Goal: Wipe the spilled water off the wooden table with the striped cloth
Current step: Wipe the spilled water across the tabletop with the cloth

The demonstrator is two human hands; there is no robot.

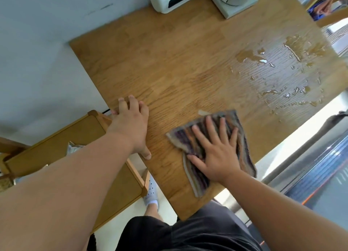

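We press our right hand (216,156) flat on the striped cloth (243,143), its grip apart, fingers spread. The cloth lies near the front edge of the wooden surface (160,62). Our left hand (131,126) rests at the left edge, fingers straight, holding nothing. The spilled water (293,66) glistens well apart, far right.
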